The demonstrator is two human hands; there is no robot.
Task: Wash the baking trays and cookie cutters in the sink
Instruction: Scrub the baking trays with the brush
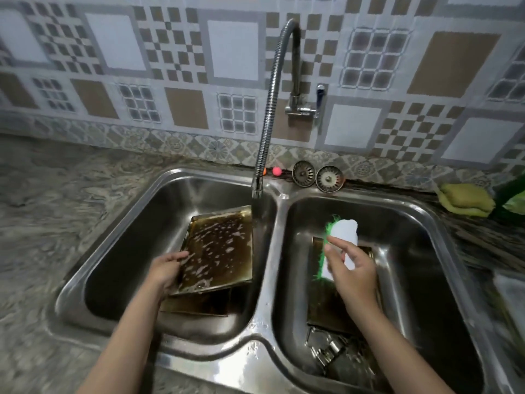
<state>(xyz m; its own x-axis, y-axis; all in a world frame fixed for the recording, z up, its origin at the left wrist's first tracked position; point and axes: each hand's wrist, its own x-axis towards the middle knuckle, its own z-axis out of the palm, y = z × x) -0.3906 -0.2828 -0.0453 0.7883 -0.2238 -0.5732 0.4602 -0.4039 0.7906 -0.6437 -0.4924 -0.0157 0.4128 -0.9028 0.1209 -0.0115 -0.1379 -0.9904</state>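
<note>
- Sink [272, 362] of stainless steel, with two basins side by side, fills the lower half of the head view, set into a mottled stone counter [42, 223].
- A flexible chrome tap [268, 115] arches from the tiled wall, its nozzle hanging above the left basin.
- In the left basin, a dark soapy baking tray [218, 248] is tilted up, its lower edge resting on another tray [199, 304] lying beneath it.
- In the right basin, a third tray [324, 305] lies flat, with metal cookie cutters [326, 351] just beside its near edge.
- The left hand [164, 270] grips the left edge of the tilted tray, thumb on its soapy face.
- The right hand [352, 271] holds a white and green sponge [339, 240] above the third tray, fingers loosely curled round it.
- Two round drain strainers [316, 176] lean on the rim behind the basins.
- A yellow cloth [466, 203] lies on the counter at right.
</note>
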